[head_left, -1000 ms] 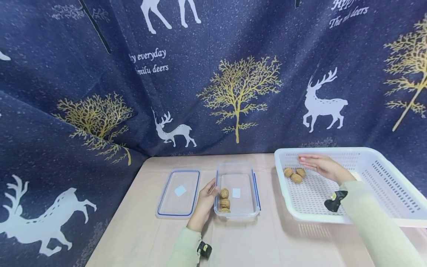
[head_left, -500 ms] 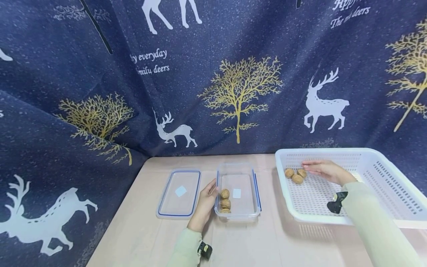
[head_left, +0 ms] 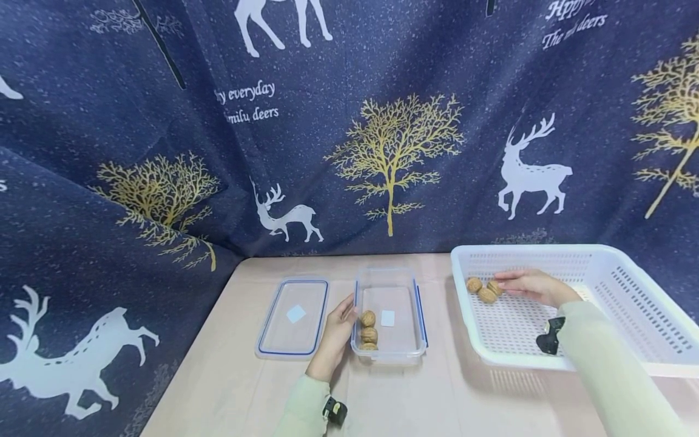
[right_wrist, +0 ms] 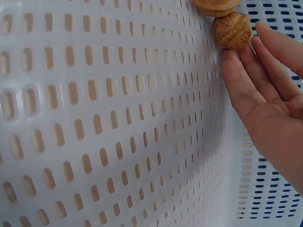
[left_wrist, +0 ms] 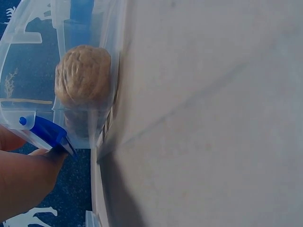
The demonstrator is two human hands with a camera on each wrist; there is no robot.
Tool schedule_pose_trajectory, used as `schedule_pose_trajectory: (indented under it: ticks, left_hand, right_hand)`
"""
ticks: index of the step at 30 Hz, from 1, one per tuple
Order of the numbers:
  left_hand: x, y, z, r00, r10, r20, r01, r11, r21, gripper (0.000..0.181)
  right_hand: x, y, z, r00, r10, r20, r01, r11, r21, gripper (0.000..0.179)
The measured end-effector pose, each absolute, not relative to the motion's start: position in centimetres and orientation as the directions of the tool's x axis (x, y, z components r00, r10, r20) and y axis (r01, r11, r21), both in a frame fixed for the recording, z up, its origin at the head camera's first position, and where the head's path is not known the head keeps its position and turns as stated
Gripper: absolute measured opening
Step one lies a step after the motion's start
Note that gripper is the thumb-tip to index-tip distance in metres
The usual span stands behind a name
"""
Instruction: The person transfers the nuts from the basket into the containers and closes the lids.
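In the head view, my left hand [head_left: 337, 325] lies against the left side of a clear plastic food container [head_left: 401, 351]. Its thumb touches a blue clip [left_wrist: 49, 132] on the container in the left wrist view. A short row of walnuts [head_left: 369, 334] lines the container's left wall. My right hand [head_left: 537, 286] is inside a white plastic basket [head_left: 474, 340], fingers extended. Its fingertips reach the rightmost walnut [right_wrist: 233, 31] of a small cluster, with the thumb held apart. Two other walnuts, a left one [head_left: 474, 284] and a front one [head_left: 487, 295], lie beside it.
Left of the container, a clear lid [head_left: 291, 328] with a blue seal lies flat on the pale tabletop [head_left: 415, 400]. A dark blue curtain [head_left: 306, 145] printed with deer and trees hangs behind the table. The basket has raised, slotted walls.
My right hand has lowered in the basket, bringing its fingertips to the rightmost walnut. The left hand and the container have stayed put.
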State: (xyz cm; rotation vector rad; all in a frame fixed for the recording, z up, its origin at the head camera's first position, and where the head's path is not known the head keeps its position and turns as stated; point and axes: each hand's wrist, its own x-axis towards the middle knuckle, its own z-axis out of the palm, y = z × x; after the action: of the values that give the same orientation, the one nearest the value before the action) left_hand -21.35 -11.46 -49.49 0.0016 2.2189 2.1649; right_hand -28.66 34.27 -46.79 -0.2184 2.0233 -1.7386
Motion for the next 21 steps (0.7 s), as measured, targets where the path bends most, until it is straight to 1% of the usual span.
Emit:
schedule_pose_trajectory:
  ticks: [3, 7, 9, 10, 15, 21]
  left_hand:
    - [-21.3, -11.5, -49.4, -0.999, 0.033, -0.027, -0.026, 0.025, 0.999, 0.046]
    - [-20.3, -11.4, -47.8, -0.998, 0.046, -0.036, -0.035, 0.020, 0.999, 0.047]
    - [-19.8, -11.3, -46.9, -0.998, 0.051, -0.040, -0.039, 0.013, 0.999, 0.047]
    - [-19.5, -11.3, -46.4, -0.998, 0.054, -0.040, -0.039, 0.010, 0.999, 0.047]
    - [-19.5, -11.2, -46.3, -0.998, 0.051, -0.038, -0.038, 0.006, 0.999, 0.047]
    - [-20.4, -11.4, -47.6, -0.998, 0.051, -0.036, -0.036, -0.002, 0.999, 0.047]
  right_hand:
    - [-28.7, 34.3, -46.9, -0.879, -0.406, -0.251, 0.166, 0.233, -0.958, 0.052]
    - [-28.8, 34.1, -46.9, -0.878, -0.379, -0.293, 0.178, 0.311, -0.934, 0.053]
    - [-28.8, 33.8, -46.8, -0.878, -0.360, -0.315, 0.198, 0.326, -0.924, 0.053]
    - [-28.8, 33.7, -46.8, -0.877, -0.355, -0.323, 0.208, 0.325, -0.923, 0.054]
    - [-28.9, 33.7, -47.0, -0.871, -0.356, -0.338, 0.235, 0.301, -0.924, 0.050]
    - [-29.1, 33.9, -47.1, -0.874, -0.362, -0.325, 0.221, 0.299, -0.928, 0.047]
